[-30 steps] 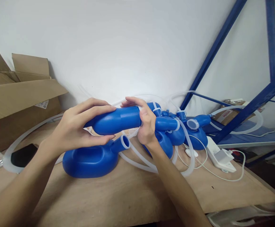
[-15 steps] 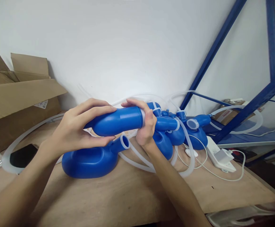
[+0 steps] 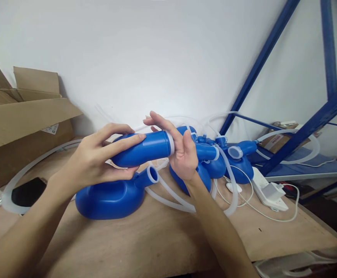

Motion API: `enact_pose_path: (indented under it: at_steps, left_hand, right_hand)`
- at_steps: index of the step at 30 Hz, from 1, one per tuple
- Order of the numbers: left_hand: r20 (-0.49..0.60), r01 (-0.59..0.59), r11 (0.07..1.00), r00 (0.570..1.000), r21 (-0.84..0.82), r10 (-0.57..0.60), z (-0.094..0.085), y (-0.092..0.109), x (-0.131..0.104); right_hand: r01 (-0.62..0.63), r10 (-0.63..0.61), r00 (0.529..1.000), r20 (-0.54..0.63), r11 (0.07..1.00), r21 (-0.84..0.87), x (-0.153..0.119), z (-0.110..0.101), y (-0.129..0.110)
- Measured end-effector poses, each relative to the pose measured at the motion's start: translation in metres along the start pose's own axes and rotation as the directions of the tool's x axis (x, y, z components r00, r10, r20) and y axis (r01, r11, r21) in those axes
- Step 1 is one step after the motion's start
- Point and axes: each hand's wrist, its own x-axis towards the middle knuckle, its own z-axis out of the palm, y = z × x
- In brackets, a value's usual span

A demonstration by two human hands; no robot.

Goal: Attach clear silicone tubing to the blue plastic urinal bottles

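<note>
Above the light-brown wooden desk (image 3: 156,235), the left hand (image 3: 94,154) keeps its grip, thumb and fingers pinching the curved blue plastic tube (image 3: 145,148); the right hand (image 3: 182,156), fingers spread, presses its palm against the tube's white rim (image 3: 171,143). Below sits a rounded blue plastic bottle (image 3: 110,199).

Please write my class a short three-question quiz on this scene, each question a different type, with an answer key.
1. True or false: the right hand is gripping the power strip.
2. What colour is the ring on the end of the blue piece held in the left hand? a) red b) whitish c) green
3. Fill in: the large open cardboard box is on the ____ side of the picture.

Key: 1 false; 2 b; 3 left.
</note>
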Motion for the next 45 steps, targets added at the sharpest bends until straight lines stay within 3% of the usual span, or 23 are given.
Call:
enact_pose_path:
  at_steps: [4, 7, 9, 12, 16, 20, 27, 31, 35, 39, 45]
  left_hand:
    - [-0.023, -0.113, 0.993, 0.993, 0.034, 0.113, 0.002, 0.002, 0.002]
    - [-0.008, -0.084, 0.996, 0.996, 0.043, 0.084, 0.004, 0.002, 0.004]
    - [0.018, -0.037, 0.999, 0.999, 0.028, 0.036, 0.005, 0.001, 0.005]
    - [0.034, -0.034, 0.999, 0.999, 0.028, 0.033, 0.007, 0.000, 0.004]
    - [0.002, -0.150, 0.984, 0.989, 0.096, 0.150, 0.012, 0.000, -0.003]
    - [0.025, -0.185, 0.969, 0.983, 0.163, 0.183, 0.012, 0.002, -0.008]
    - [0.078, -0.266, 0.952, 0.963, 0.150, 0.257, 0.008, 0.008, -0.002]
    - [0.072, -0.349, 0.920, 0.937, 0.177, 0.342, 0.015, 0.013, 0.003]
    - [0.061, -0.384, 0.905, 0.923, 0.182, 0.380, 0.019, 0.014, 0.004]
    - [0.037, -0.327, 0.939, 0.945, 0.106, 0.325, 0.020, 0.019, 0.003]
    - [-0.008, -0.343, 0.932, 0.938, 0.116, 0.346, 0.026, 0.025, -0.002]
  right_hand:
    - [-0.039, 0.041, 0.997, -0.059, 0.999, 0.023, 0.003, -0.002, 0.001]
    - [-0.076, 0.066, 0.980, -0.188, 0.996, -0.048, 0.004, 0.002, 0.005]
    - [-0.084, 0.069, 0.975, -0.211, 0.994, -0.064, 0.004, 0.004, 0.007]
    - [-0.071, 0.061, 0.984, -0.168, 0.996, -0.055, 0.002, 0.005, 0.010]
    - [-0.021, 0.024, 0.996, -0.084, 0.999, 0.037, -0.001, 0.005, 0.010]
    - [-0.023, 0.023, 1.000, -0.005, 0.998, 0.056, -0.003, 0.002, 0.007]
    - [-0.121, 0.098, 0.977, 0.192, 0.986, 0.112, 0.002, -0.024, -0.009]
    - [-0.203, 0.194, 0.974, 0.117, 0.976, 0.074, 0.004, -0.027, -0.013]
    - [-0.079, 0.073, 0.995, -0.064, 0.992, -0.099, 0.002, -0.015, -0.014]
    - [0.017, -0.018, 1.000, -0.012, 0.994, -0.104, 0.001, -0.009, -0.016]
    - [-0.088, 0.088, 0.995, 0.040, 0.996, -0.010, 0.002, -0.009, -0.018]
